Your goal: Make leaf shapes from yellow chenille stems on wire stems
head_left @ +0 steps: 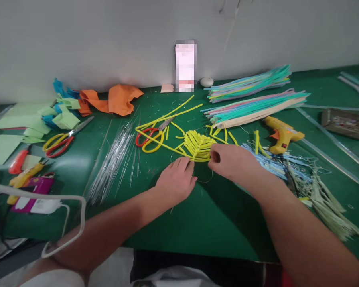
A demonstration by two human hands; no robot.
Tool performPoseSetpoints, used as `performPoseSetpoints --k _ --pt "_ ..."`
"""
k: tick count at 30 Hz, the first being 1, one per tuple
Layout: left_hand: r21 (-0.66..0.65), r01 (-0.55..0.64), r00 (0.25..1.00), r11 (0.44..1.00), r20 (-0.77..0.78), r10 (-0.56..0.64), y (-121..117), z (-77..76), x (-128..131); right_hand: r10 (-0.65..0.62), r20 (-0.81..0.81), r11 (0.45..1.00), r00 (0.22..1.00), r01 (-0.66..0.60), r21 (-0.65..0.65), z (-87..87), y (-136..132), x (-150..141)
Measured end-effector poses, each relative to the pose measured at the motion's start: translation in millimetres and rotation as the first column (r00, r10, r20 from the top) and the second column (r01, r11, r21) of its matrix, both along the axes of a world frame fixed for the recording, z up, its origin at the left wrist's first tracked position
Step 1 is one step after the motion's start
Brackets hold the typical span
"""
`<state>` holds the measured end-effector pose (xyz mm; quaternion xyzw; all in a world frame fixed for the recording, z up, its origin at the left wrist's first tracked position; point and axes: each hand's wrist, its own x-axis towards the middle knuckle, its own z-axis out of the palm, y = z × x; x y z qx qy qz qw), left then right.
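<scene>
A leaf shape made of yellow pipe cleaners (199,144) lies on the green table, its strips slanting out from a middle rib. At its lower left edge, my left hand (178,179) is closed with the fingertips on the leaf's base. My right hand (236,162) is curled in a pinch at the leaf's right edge; its fingertips are partly hidden. A thin wire loops out below the leaf between both hands. Cut yellow pipe cleaner pieces (232,138) lie around it. Red-and-yellow-handled scissors (151,139) rest just left, under long bent yellow pipe cleaners (179,111).
Thin metal wires (112,159) spread at left, near a second pair of scissors (67,137) and crepe paper (121,99). Bundles of coloured pipe cleaners (257,107), a yellow glue gun (283,133) and tangled blue strands (269,163) lie right. A phone (185,65) leans on the wall.
</scene>
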<state>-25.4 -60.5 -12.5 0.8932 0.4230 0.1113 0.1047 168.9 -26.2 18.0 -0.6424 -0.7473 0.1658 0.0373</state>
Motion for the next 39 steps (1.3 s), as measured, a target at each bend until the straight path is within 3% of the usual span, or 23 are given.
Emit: performPoseSetpoints --k 8,12,15,17,19,26,39 --pt "0.010 0.004 0.989 1.000 -0.149 -0.003 -1 2.4 2 -0.049 0.221 0.982 0.974 0.087 -0.165 17.9 -1 35" --pt "0.047 0.035 0.981 0.998 -0.190 -0.025 -2 2.6 2 -0.103 0.118 0.987 0.988 0.087 0.135 11.5 2 23" --pt "0.073 0.049 0.984 0.996 -0.177 -0.036 -2 1.4 1 0.145 0.038 0.919 0.989 -0.149 0.364 0.8 7 1" --pt "0.082 0.053 0.986 0.995 -0.162 -0.040 -1 0.3 0 0.301 0.028 0.887 0.953 -0.290 0.359 -8.5 11 -10" --pt "0.089 0.058 0.988 0.994 -0.149 -0.045 0 -0.6 0 0.372 0.001 0.875 0.928 -0.351 0.333 -17.7 15 -15" --pt "0.108 0.072 0.992 0.992 -0.108 -0.060 2 -2.6 -2 0.328 -0.060 0.925 0.943 -0.307 0.223 -26.9 22 -13" --pt "0.092 0.106 0.986 0.990 -0.140 -0.092 9 -3.1 -2 0.335 0.064 0.901 0.940 -0.339 0.272 -24.4 22 -19"
